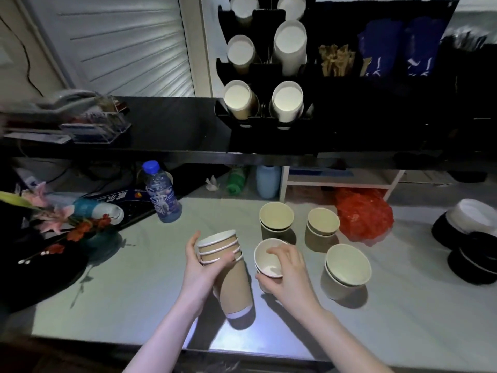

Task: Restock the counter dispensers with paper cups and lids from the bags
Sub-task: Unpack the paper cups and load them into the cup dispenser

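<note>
Head view: left hand (pixel 200 267) gripped brown cup stack (pixel 228 270), tilted, just left of white cup stack (pixel 269 258). Right hand (pixel 285 275) pinched white cup stack's rim on counter (pixel 134 292). Dispenser (pixel 265 76) stood well behind that stack, cups loaded.

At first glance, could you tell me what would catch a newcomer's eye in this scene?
The two hands at the centre: the left hand grips a tilted stack of brown paper cups, while the right hand holds a white cup by its rim. Behind them, the black cup dispenser on the upper shelf shows rows of pale round cup ends. A bright red plastic bag sits at the right of the counter.
</note>
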Demonstrator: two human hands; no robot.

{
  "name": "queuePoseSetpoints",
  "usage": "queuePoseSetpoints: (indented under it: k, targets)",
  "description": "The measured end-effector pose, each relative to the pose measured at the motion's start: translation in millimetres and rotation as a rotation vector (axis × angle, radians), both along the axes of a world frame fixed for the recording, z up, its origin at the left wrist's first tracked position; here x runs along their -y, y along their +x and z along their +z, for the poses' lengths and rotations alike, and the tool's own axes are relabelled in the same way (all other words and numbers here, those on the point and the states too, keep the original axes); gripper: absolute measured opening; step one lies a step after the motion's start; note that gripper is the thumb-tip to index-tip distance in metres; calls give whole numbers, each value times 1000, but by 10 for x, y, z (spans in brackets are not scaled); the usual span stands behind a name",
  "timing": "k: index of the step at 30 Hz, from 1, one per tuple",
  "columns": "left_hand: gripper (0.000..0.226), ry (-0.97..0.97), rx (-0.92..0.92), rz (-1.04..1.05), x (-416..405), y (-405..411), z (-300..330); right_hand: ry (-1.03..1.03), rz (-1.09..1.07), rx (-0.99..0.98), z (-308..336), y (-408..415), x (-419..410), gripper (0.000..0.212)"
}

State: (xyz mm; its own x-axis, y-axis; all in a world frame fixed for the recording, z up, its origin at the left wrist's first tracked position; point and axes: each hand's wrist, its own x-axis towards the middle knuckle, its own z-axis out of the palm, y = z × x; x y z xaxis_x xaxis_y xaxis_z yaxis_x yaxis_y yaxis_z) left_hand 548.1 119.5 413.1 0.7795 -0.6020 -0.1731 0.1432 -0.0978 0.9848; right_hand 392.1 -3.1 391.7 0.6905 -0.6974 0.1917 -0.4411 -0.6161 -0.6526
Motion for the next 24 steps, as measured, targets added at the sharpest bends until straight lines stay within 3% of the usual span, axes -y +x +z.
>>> queuePoseSetpoints:
  k: [5, 8, 10, 15, 19, 24]
  targets:
    - [76, -23, 2, -17, -2, 11, 66, 34, 100, -99, 204, -57, 49, 82]
    - [62, -46, 24, -13, -3, 34, 116, -116, 104, -41, 390, -9, 52, 76]
    - [57, -83, 38, 9, 4, 41, 166, -56, 116, 51, 573, 67, -43, 72]
    - [65, -169, 39, 18, 4, 52, 321, 161, 117, 10, 775, 483, -341, 94]
    - [72, -187, 33, 91, -106, 300, 467, 322, 80, 100, 764, 722, -436, 67]
    - [69, -147, 221, 344, -373, 861, 661, 496, 65, 207, 765, 732, -373, 70]
